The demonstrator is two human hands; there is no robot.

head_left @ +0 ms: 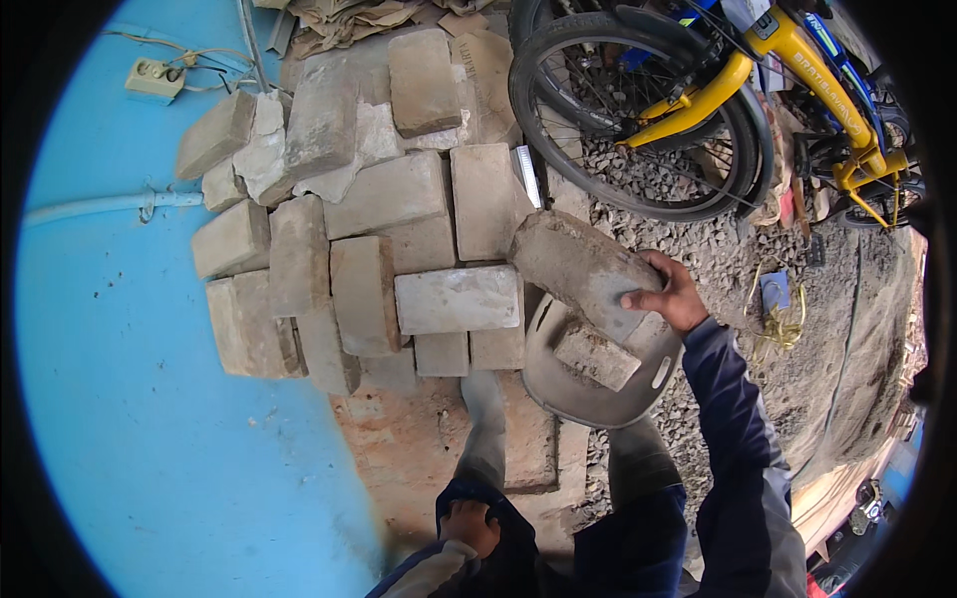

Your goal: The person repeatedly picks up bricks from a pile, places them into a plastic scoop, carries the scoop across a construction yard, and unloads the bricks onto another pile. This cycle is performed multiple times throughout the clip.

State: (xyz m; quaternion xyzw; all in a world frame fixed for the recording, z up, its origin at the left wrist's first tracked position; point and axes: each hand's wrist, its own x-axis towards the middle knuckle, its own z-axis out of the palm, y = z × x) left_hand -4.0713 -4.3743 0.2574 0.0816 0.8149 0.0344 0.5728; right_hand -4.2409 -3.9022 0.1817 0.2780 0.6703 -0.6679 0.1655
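Note:
My right hand [670, 295] is closed on the near right end of a large mortar-crusted brick [573, 261]. The brick is tilted above a grey plastic tub [568, 406] with slotted handles. Inside the tub lies a smaller brick piece [598, 359], partly covered by the held brick. My left hand [471, 526] rests on my left knee, holding nothing, its fingers lying over the trouser leg. Left of the tub is a stack of tan-grey bricks, with a pale brick [459, 299] at its near right side.
A blue wall [179, 419] borders the stack on the left, with a socket box [155, 80] and a pipe [110, 207]. A yellow bicycle [807, 75] stands at the far right over gravel [688, 249]. Reddish paving [409, 439] lies by my boots.

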